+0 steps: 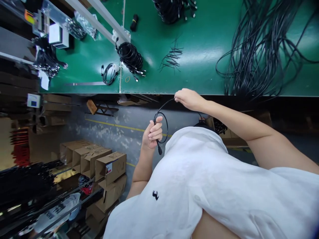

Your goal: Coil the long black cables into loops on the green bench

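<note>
Our left hand (152, 134) is centre frame. The forearm rises near vertical out of the white shirt (211, 186), and the fingers are clenched around a black cable (167, 127). The cable makes one small loop at that fist, and the plug end (159, 151) pokes out just below it.

Our right hand (189, 99) is up and right of the left. The arm reaches in from the right edge with the elbow slightly bent and the wrist tipped down. Its fingertips pinch the same cable where it runs up from the loop.

So the cable spans both hands in the air in front of the chest. It sits just below the near edge of the green table (204, 43) and does not rest on it.

Containers:
- Stacked cardboard boxes (109, 166) sit on the floor at lower left; we can't tell the contents.
- A white box (58, 36) is on the table at upper left; its contents aren't visible either.

Loose on the table:
- A coiled cable bundle (131, 56) lies upper centre-left, with a smaller coil (108, 73) just left of it.
- A pile of thin ties (171, 58) is at top centre.
- A big heap of loose cables (249, 49) fills the upper right.
</note>
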A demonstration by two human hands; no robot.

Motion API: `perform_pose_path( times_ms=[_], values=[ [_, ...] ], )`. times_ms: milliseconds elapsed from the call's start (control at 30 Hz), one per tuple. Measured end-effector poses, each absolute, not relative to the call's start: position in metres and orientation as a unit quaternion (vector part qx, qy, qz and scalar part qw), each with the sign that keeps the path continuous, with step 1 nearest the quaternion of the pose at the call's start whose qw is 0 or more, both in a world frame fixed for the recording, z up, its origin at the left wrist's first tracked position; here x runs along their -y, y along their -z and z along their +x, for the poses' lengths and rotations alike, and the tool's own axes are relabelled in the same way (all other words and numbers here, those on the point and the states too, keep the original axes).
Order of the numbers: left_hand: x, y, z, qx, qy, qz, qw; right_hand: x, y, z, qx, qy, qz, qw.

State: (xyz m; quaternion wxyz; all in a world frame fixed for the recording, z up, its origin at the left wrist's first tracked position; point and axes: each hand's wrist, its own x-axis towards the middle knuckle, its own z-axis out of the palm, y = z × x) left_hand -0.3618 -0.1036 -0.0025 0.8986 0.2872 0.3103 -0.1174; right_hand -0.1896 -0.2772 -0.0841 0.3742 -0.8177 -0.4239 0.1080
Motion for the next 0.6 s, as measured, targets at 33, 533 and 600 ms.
perform_pose_path(
  times_ms=[33,533,600],
  values=[
    [0.103,0.005,-0.364,-0.312,0.109,0.29,0.898,0.28,0.084,-0.185,0.412,-0.109,-0.819,0.384],
    [0.063,0.0,-0.358,-0.248,-0.003,0.473,0.845,0.343,0.103,-0.275,0.613,-0.205,-0.712,0.275],
    [0.088,0.024,-0.356,-0.243,0.097,0.517,0.815,0.33,0.064,-0.274,0.658,-0.173,-0.68,0.272]
  ],
)
